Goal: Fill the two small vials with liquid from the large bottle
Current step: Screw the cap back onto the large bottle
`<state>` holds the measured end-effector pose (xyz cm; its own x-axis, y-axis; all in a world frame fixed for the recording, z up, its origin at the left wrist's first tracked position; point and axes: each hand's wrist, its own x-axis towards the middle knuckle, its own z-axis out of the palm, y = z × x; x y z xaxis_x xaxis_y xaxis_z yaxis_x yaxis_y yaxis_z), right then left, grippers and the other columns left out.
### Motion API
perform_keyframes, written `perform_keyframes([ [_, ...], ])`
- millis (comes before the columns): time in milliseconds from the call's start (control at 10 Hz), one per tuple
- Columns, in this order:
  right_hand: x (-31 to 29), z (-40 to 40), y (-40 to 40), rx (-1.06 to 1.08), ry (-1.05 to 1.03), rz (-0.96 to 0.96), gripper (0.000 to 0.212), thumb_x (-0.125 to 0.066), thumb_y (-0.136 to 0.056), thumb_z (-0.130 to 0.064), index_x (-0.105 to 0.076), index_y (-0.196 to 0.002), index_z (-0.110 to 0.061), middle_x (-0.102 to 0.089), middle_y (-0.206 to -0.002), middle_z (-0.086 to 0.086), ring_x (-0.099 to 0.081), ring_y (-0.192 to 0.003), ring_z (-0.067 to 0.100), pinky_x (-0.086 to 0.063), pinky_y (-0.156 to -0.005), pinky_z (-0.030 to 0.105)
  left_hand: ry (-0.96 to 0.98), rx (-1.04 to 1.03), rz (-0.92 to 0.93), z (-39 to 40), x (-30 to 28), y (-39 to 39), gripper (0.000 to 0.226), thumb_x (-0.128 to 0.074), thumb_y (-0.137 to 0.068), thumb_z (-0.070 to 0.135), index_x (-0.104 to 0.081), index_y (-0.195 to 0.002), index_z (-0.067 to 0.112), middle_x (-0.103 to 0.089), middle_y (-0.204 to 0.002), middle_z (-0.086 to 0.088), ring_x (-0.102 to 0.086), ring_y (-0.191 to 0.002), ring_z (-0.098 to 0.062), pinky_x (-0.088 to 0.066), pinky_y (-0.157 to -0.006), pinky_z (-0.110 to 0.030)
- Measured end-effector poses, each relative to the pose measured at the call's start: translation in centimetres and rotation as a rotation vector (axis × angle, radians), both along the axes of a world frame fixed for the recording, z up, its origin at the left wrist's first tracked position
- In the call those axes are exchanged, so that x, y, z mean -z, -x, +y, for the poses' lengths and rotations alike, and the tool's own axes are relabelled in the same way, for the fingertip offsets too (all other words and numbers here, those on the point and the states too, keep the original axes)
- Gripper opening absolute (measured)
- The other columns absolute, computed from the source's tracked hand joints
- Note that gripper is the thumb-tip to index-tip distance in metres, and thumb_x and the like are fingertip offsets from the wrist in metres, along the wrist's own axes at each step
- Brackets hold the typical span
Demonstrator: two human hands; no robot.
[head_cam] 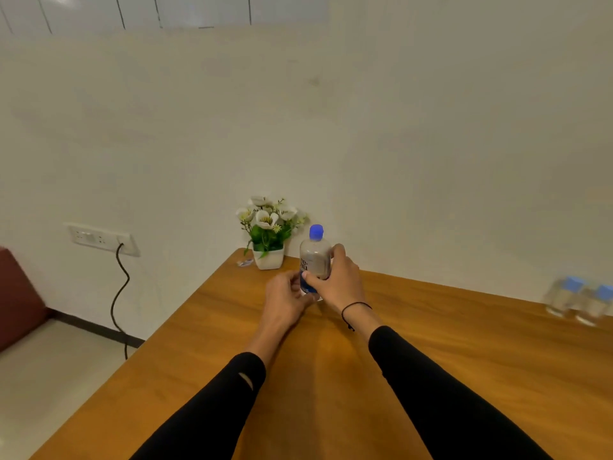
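Observation:
The large clear bottle (314, 257) with a blue cap stands upright near the far edge of the wooden table (464, 360). My right hand (336, 280) is wrapped around its body from the right. My left hand (285, 298) rests against the bottle's base on the left, fingers curled; whether it grips the bottle is unclear. Two small clear vials (578, 298) with light-blue caps stand side by side at the table's far right edge, blurred, well away from both hands.
A white pot of artificial flowers (269, 234) stands at the table's far corner, just left of the bottle, with a small clear item (244, 262) beside it. A wall socket with a black cable (119, 287) hangs at left, above a dark red seat (18, 300).

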<state>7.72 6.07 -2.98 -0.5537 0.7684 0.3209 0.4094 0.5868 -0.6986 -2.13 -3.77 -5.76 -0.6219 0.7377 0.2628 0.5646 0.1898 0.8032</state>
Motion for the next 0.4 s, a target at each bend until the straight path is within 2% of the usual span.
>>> perform_keyframes([
  [100, 0.1, 2.9, 2.8, 0.055, -0.015, -0.018, 0.060, -0.081, -0.080, -0.054, -0.039, -0.113, -0.025, -0.061, -0.112, 0.004, -0.060, -0.100, 0.027, -0.057, -0.080, 0.041, -0.015, -0.028, -0.004, 3.3, 0.4, 2.4, 0.036, -0.090, -0.082, 0.017, -0.077, -0.115, 0.016, -0.079, -0.103, 0.006, -0.073, -0.095, -0.008, -0.064, -0.089, -0.032],
  [200, -0.4, 4.4, 4.1, 0.092, 0.014, -0.031, 0.064, -0.081, -0.080, -0.051, -0.042, -0.120, -0.020, -0.061, -0.116, 0.008, -0.060, -0.105, 0.030, -0.056, -0.084, 0.042, 0.016, -0.087, 0.006, 5.6, 1.0, 3.7, 0.028, -0.089, -0.081, 0.021, -0.078, -0.106, 0.018, -0.079, -0.095, 0.001, -0.075, -0.089, -0.016, -0.065, -0.084, -0.043],
  [300, -0.5, 5.0, 4.5, 0.117, 0.040, -0.024, 0.068, -0.082, -0.080, -0.051, -0.042, -0.123, -0.018, -0.061, -0.120, 0.009, -0.060, -0.109, 0.032, -0.056, -0.089, 0.044, 0.053, -0.120, 0.041, 6.8, 1.0, 3.9, 0.021, -0.086, -0.084, 0.023, -0.078, -0.103, 0.017, -0.077, -0.091, -0.001, -0.072, -0.085, -0.018, -0.063, -0.076, -0.036],
  [400, -0.7, 4.1, 3.8, 0.108, 0.081, -0.030, 0.068, -0.084, -0.081, -0.049, -0.041, -0.122, -0.016, -0.060, -0.120, 0.009, -0.060, -0.111, 0.030, -0.052, -0.086, 0.038, 0.093, -0.212, 0.075, 6.0, 0.4, 3.1, 0.015, -0.083, -0.088, 0.028, -0.076, -0.091, 0.015, -0.071, -0.082, -0.001, -0.068, -0.080, -0.020, -0.051, -0.064, -0.030],
])
